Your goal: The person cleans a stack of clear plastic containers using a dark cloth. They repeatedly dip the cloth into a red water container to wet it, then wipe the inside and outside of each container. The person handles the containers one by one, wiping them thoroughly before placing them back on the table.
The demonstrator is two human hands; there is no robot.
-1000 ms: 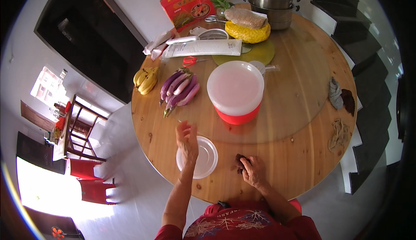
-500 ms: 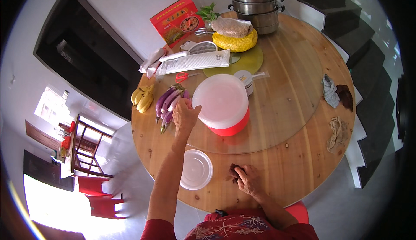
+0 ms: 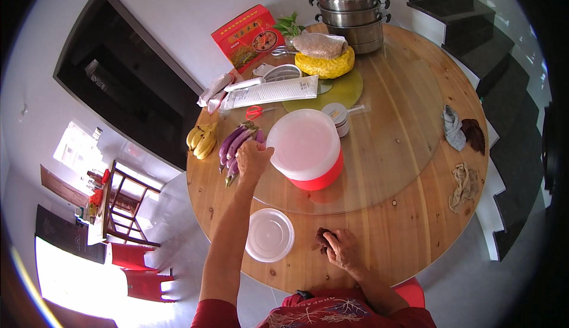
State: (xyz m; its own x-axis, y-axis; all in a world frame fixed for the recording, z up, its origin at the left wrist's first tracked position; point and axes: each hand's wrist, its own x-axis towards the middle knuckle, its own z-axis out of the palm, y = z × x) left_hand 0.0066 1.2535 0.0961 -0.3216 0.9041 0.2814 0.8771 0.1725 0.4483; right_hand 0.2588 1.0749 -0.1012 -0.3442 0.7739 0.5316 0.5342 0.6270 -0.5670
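Observation:
A stack of round, translucent white plastic lids or bowls [image 3: 303, 144] sits on a red base [image 3: 323, 175] in front of me. At its left edge is my left hand [image 3: 253, 161], fingers curled and thumb by the rim; whatever is in the fingers is hidden. Purple eggplants [image 3: 232, 144] lie just beyond that hand. Closer to me, a round white plastic lid [image 3: 269, 235] lies flat on the wooden table [image 3: 379, 239]. My right hand [image 3: 344, 251] rests on the tabletop to the right of it, closed on a dark brown cloth [image 3: 323, 239].
Bananas [image 3: 202, 140] lie at the left edge. Behind are red-handled scissors [image 3: 254, 112], a long white packet [image 3: 272, 93], a round tin [image 3: 336, 117], a yellow bag [image 3: 325, 64], a red box [image 3: 248, 37] and a steel steamer [image 3: 349, 17]. Rags [image 3: 453, 128] lie at right.
The whole view has shifted slightly right and down. My left hand stays by the stack's edge, and my right hand keeps hold of the brown cloth in nearly the same place.

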